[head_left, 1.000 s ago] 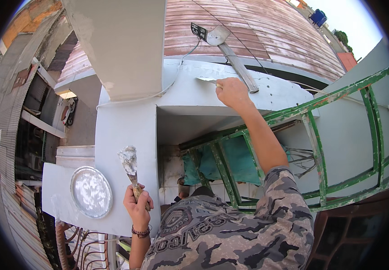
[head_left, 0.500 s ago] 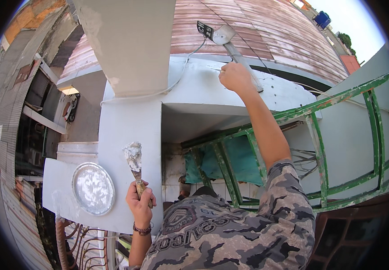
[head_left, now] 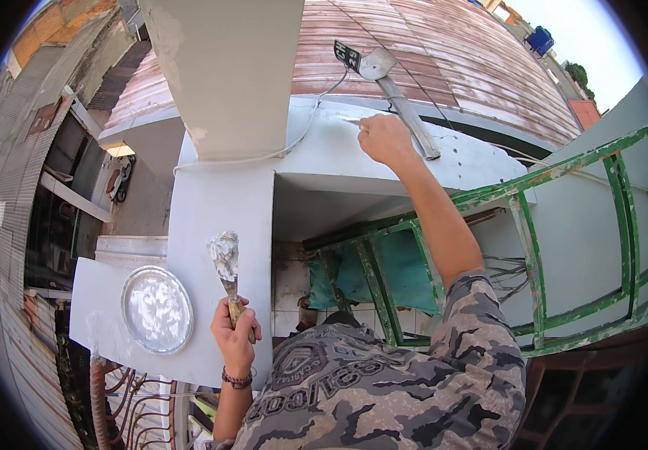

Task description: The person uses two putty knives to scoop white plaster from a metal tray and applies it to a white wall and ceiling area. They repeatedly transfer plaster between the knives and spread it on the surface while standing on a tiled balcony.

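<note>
My left hand (head_left: 236,330) is closed round the wooden handle of a putty knife (head_left: 225,259), held upright with a thick lump of whitish putty on its blade. My right hand (head_left: 387,140) reaches far forward, its fingers closed on a small thin-bladed tool (head_left: 351,121). Only the pale tip shows past the fingers, at the surface of the white ledge (head_left: 324,139). Left of my left hand, a round metal lid (head_left: 156,310) smeared with white putty lies on the white slab (head_left: 99,300).
A paint-spattered green ladder (head_left: 530,262) leans at the right. Beyond the right hand, a metal bracket (head_left: 406,112) carries a small dark sign (head_left: 347,55). A cable (head_left: 245,160) runs round the base of the beige pillar (head_left: 222,75). Ribbed roofing (head_left: 444,52) spreads behind.
My right hand has moved slightly left and down along the ledge with its tool. The left hand keeps its hold on the putty knife. The whole view has shifted a little.
</note>
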`<state>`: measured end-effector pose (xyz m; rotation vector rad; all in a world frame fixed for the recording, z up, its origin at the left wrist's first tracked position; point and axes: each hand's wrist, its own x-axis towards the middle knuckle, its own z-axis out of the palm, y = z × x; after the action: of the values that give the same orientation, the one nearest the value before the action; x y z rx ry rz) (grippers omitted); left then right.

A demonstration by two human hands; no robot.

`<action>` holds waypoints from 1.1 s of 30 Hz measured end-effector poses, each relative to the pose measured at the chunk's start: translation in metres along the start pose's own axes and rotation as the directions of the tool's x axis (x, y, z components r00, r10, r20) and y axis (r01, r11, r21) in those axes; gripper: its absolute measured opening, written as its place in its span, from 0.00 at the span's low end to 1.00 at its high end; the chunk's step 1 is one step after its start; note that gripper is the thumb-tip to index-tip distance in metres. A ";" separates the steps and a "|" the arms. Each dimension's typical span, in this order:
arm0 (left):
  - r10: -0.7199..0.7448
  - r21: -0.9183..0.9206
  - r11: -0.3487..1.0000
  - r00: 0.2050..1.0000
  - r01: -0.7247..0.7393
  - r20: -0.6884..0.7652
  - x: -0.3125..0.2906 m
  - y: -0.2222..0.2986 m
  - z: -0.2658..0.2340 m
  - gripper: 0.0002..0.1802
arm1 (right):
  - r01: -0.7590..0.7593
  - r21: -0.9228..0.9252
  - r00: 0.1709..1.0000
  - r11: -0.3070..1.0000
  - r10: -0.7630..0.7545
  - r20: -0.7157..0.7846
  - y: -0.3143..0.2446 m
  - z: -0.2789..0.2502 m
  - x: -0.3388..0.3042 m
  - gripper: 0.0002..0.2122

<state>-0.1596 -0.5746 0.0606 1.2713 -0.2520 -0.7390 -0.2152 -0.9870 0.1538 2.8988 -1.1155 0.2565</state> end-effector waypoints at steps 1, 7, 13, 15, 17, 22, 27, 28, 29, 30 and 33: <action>0.003 -0.007 1.000 1.000 -0.003 -0.001 0.000 0.000 0.001 0.07 | -0.025 -0.001 0.999 1.000 0.025 -0.022 0.004 0.005 0.013 0.13; -0.017 -0.001 1.000 1.000 0.017 -0.014 -0.003 0.001 0.002 0.07 | -0.123 -0.005 0.991 0.992 0.123 -0.043 0.010 0.100 -0.012 0.13; -0.013 -0.004 1.000 0.999 0.013 -0.052 -0.004 0.002 -0.002 0.07 | -0.048 0.101 0.999 0.994 0.046 0.014 -0.005 0.009 -0.015 0.11; -0.014 -0.001 1.000 0.999 0.014 -0.042 -0.004 0.004 0.001 0.07 | -0.023 0.034 0.999 0.999 0.024 -0.021 0.005 0.004 0.017 0.11; -0.022 0.008 1.000 0.999 0.022 -0.035 -0.006 0.006 0.003 0.07 | -0.052 -0.032 0.999 0.998 0.052 -0.004 0.015 0.012 0.035 0.11; -0.025 -0.003 1.000 0.997 0.024 -0.075 -0.014 0.000 -0.007 0.07 | -0.025 -0.095 0.992 0.995 0.036 0.119 -0.005 0.051 0.018 0.12; -0.036 0.010 0.999 0.997 0.036 -0.061 -0.015 -0.001 -0.009 0.07 | -0.018 0.027 1.000 0.999 0.018 0.009 -0.004 0.017 0.022 0.11; -0.034 0.018 0.999 0.998 0.035 -0.050 -0.015 0.000 -0.007 0.07 | -0.050 0.053 0.999 0.997 0.050 0.016 -0.002 0.025 0.028 0.11; -0.035 0.012 0.999 0.999 0.035 -0.041 -0.014 0.000 -0.005 0.07 | -0.049 0.027 0.999 0.998 0.049 0.016 0.001 0.039 0.027 0.11; -0.035 0.008 0.999 0.999 0.036 -0.035 -0.013 0.001 -0.003 0.07 | -0.047 0.003 0.999 0.999 0.047 0.018 -0.001 0.054 0.023 0.10; -0.038 0.010 0.999 0.998 0.039 -0.050 -0.013 -0.001 -0.006 0.07 | 0.004 -0.012 0.996 1.000 -0.003 0.085 -0.019 0.062 0.001 0.10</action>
<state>-0.1666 -0.5616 0.0607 1.3061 -0.1918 -0.7385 -0.1922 -0.9786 0.0932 2.9260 -1.1195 0.1267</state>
